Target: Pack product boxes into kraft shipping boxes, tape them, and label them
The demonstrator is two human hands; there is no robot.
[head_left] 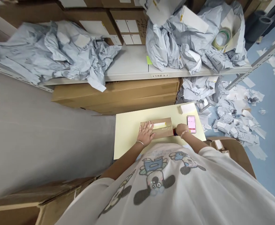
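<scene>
A brown cardboard box (162, 132) lies flat on a pale yellow tabletop (126, 137), with a white-and-yellow label and clear tape on its top. My left hand (146, 133) rests with fingers spread on the box's left part. At the box's right end, my right hand (181, 128) is closed around a small black-and-red tool (174, 132), whose tip touches or nearly touches the cardboard; its exact kind is mostly hidden by the fist. Just right of that hand lies a phone (191, 122) with a pink screen.
A white box or paper stack (188, 108) sits at the table's back right corner. Behind stands a shelf (132, 67) with crumpled grey mailer bags (64, 53) and a tape roll (222, 38). Torn bags (240, 122) litter the floor; an open carton (238, 153) stands at right.
</scene>
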